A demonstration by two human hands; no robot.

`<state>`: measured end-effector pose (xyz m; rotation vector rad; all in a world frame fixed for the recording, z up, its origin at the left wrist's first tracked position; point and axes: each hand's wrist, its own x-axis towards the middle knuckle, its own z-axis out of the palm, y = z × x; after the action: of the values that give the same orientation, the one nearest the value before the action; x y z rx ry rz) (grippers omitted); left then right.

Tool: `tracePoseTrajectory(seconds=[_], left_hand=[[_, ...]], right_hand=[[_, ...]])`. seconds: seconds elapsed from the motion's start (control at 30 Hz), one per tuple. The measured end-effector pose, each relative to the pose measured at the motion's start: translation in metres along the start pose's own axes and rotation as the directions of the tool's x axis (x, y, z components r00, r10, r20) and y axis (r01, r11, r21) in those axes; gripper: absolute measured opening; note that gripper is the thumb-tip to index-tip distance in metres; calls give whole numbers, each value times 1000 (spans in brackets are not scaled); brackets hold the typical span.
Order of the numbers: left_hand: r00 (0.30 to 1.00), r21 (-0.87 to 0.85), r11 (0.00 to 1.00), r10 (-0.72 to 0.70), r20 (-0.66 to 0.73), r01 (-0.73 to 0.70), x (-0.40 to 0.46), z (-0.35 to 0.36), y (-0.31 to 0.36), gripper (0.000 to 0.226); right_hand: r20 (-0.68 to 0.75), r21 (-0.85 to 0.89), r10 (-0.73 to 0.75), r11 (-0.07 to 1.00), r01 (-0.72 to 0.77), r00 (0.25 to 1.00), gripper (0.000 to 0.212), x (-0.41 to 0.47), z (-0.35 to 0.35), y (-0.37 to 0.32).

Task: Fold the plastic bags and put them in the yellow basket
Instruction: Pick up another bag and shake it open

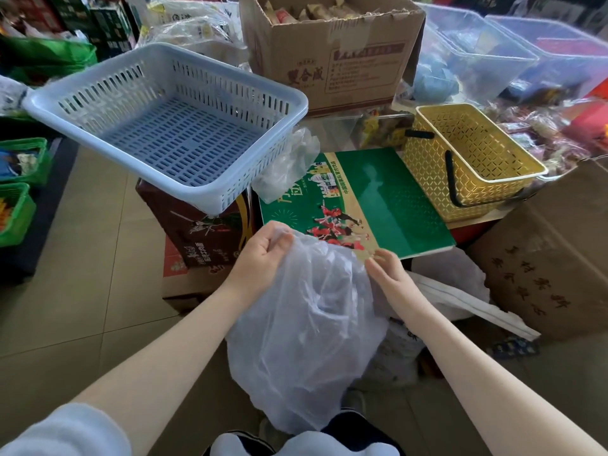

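Translucent white plastic bag (306, 327) hanging crumpled near the green printed carton (388, 205), left hand (263, 251) pinching its top edge, right hand (388, 271) gripping the opposite edge — yellow lattice plastic basket (427, 166) well apart, beyond the carton.

I'm looking into a small shop: an open brown cardboard carton (332, 51) of wrapped snacks, clear plastic bins (477, 54) of packaged goods, green shopping baskets (19, 189) alongside.
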<state>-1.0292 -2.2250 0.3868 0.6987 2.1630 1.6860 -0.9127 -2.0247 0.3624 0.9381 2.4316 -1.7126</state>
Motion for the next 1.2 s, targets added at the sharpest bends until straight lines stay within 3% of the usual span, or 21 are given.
tracePoseTrajectory(seconds=[0.07, 0.1, 0.17, 0.23, 0.37, 0.47, 0.53, 0.63, 0.7, 0.73, 0.8, 0.87, 0.93, 1.0, 1.03, 1.1, 1.2], left_hand=[[998, -71, 997, -36, -57, 32, 4, -2, -2, 18], [996, -117, 992, -54, -70, 46, 5, -3, -3, 19], [993, -230, 970, -92, -72, 73, 8, -5, -6, 21], [988, -342, 934, -134, -74, 101, 10, -5, -8, 22], [972, -331, 935, -185, -142, 130, 14, -3, -15, 25], [934, -240, 959, -220, -283, 153, 19, -6, -27, 23], [882, -189, 958, -273, -385, 214, 22, -13, -37, 20], [818, -135, 936, -351, -456, 326, 20, -19, -55, 18], [837, -102, 938, -342, -427, 332, 18, -15, -60, 18], [849, -102, 944, -328, -414, 315, 18, -12, -60, 19], [873, -95, 956, -292, -390, 278, 19, -8, -55, 21], [907, -71, 972, -236, -348, 226, 22, -3, -47, 21], [944, -34, 988, -156, -290, 153, 22, 4, -35, 23], [973, 18, 997, -71, -220, 77, 22, 11, -22, 26], [980, 25, 999, -40, -193, 45, 22, 14, -16, 27], [986, 8, 1000, -10, -168, 11, 23, 17, -7, 28], [988, -40, 999, 16, -152, -23, 23, 18, 4, 31]], right_hand=[[108, 279, 285, 911, -304, 953, 74, 6, -3, 23], [164, 339, 386, 842, -419, 908, 72, 7, -3, 30], [291, 353, 452, 769, -533, 843, 78, 10, -2, 43], [404, 499, 326, 704, -505, 855, 66, 10, 2, 39], [324, 740, 61, 606, -293, 944, 39, 12, 5, 8], [226, 721, 101, 651, -236, 969, 18, 22, -5, 3], [-4, 578, 230, 795, -185, 973, 10, 32, -19, 12], [-446, 200, 289, 955, -220, 847, 8, 39, -42, 34], [-515, -25, 219, 962, -270, 829, 2, 40, -52, 42], [-503, -100, 200, 953, -286, 841, 8, 41, -56, 41], [-405, -245, 183, 922, -300, 896, 38, 42, -55, 35], [-317, -335, 133, 911, -242, 939, 62, 42, -45, 22], [-233, -323, -103, 946, 23, 967, 46, 37, -28, 2], [-83, -367, -363, 877, 310, 928, 23, 28, -7, -18], [8, -392, -438, 826, 405, 899, 22, 23, 3, -27], [112, -437, -530, 733, 521, 840, 30, 19, 23, -38], [64, -433, -600, 703, 564, 798, 34, 21, 42, -51]])
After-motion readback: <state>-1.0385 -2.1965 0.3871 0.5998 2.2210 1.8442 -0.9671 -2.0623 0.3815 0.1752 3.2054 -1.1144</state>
